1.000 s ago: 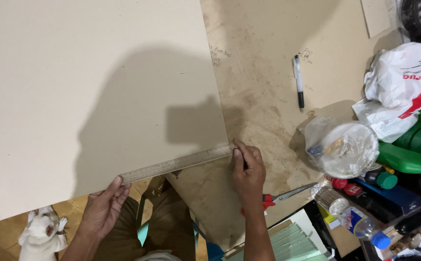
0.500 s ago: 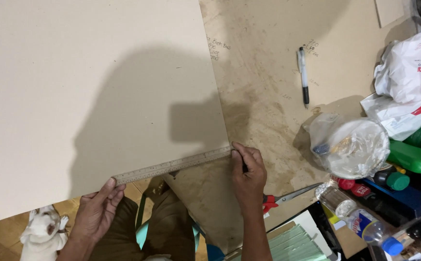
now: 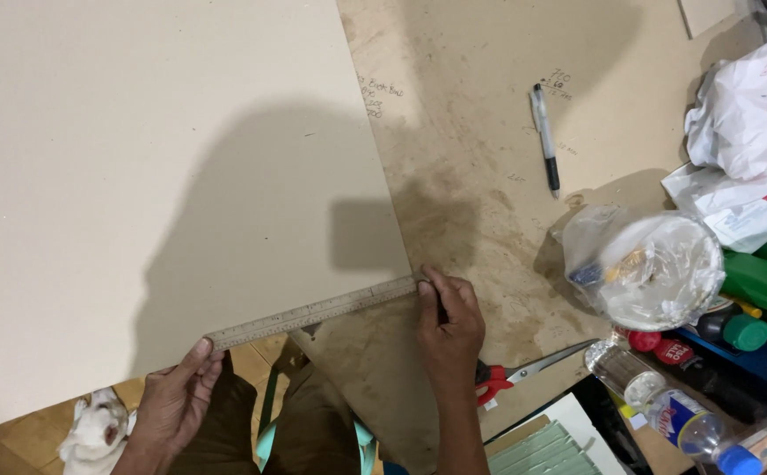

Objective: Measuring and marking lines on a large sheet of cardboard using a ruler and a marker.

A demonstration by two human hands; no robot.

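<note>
A long, pale metal ruler [image 3: 313, 314] lies along the near edge of a large, flat sheet of cream-coloured board [image 3: 155, 158], which rests on a stained brown worktop [image 3: 480, 149] and juts out past its near edge. The left hand [image 3: 172, 406] holds the ruler's left end, thumb and fingertips pressed together on it in a light pinching grip, while the right hand [image 3: 449, 321] sits at the board's right corner, fingers curled and closed on the ruler's right end, with what looks like a slim dark pen tucked under them, though that is too hidden to be sure of. To do this well, the ruler's end should sit flush with the corner and its long edge stay parallel to the board's edge, so both hands ought to press down evenly; the overhanging sheet could flex or slide, so weight is better kept over the part the worktop carries. A white-and-black pen [image 3: 544, 136] lies well apart to the right, red-handled scissors [image 3: 524, 374] sit just beside the right wrist, and a clear plastic bag of round items [image 3: 647, 264] stands near green bottles [image 3: 766, 281]. A small white dog [image 3: 93, 431] sits on the wooden floor below.
</note>
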